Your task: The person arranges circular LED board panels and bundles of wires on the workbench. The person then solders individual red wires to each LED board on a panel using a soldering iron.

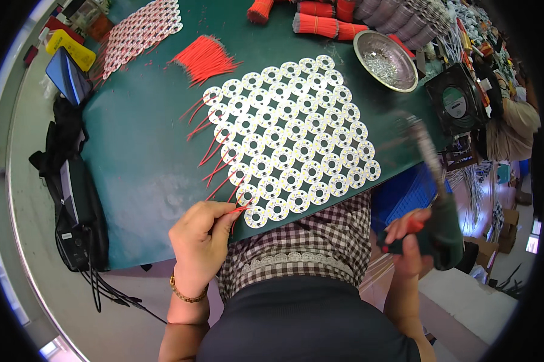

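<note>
A panel of round white LED boards (295, 130) lies on the green table mat, each disc with a dark hole in its middle. Short red wires (216, 149) stick out from the discs along its left edge. At the near left corner my left hand (201, 232) pinches a red wire, its end by the corner discs. My right hand (409, 244), off the table's right front edge, grips a dark green soldering gun (445, 235) with a red trigger. The gun's metal front end is smeared by motion and points up, apart from the panel.
Beyond the panel lie a pile of loose red wires (206, 59) and a second disc panel (144, 33). A metal bowl (385, 61), red wire bundles (323, 25) and a black fan (457, 100) stand far right. At left are a phone (69, 75) and a black box (73, 193) with cables.
</note>
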`<state>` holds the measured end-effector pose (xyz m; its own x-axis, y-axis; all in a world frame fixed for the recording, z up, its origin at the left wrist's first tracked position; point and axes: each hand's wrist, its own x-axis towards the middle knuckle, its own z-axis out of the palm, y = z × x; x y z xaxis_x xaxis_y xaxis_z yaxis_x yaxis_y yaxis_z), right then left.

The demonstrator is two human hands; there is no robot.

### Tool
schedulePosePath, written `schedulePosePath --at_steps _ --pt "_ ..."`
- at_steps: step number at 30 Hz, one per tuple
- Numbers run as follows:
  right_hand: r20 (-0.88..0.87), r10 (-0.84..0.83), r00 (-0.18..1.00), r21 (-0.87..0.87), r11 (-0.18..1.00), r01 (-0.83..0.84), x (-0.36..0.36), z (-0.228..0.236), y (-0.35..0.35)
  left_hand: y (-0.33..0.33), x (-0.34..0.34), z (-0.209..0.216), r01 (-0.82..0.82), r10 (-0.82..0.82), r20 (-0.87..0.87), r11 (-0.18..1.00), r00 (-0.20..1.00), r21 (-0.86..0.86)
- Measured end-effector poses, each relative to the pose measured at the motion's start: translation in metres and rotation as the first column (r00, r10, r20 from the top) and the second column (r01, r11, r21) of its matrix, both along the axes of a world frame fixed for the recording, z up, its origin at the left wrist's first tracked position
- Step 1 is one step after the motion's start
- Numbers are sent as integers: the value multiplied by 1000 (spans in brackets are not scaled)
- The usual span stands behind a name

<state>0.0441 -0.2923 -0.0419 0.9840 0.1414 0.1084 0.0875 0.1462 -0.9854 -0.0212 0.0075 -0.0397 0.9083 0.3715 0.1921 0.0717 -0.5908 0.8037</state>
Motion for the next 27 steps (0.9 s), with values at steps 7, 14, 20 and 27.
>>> schedulePosePath --at_steps 7,14,20,27 --pt "-174 472 864 -435 750 -498 -37 -15 -3 -12 -7 3 -27 27 -8 999 1000 -39" --pt "-204 600 774 -331 701 -631 -40 -22 10 -22 -15 -7 -23 23 -2 997 1000 73" --pt "-149 588 795 -455 673 -583 -39 -13 7 -21 -11 -10 -35 40 -38 990 998 133" --pt "-4 627 779 -680 569 -462 -41 -20 5 -21 -10 -11 -29 39 -56 985 998 172"
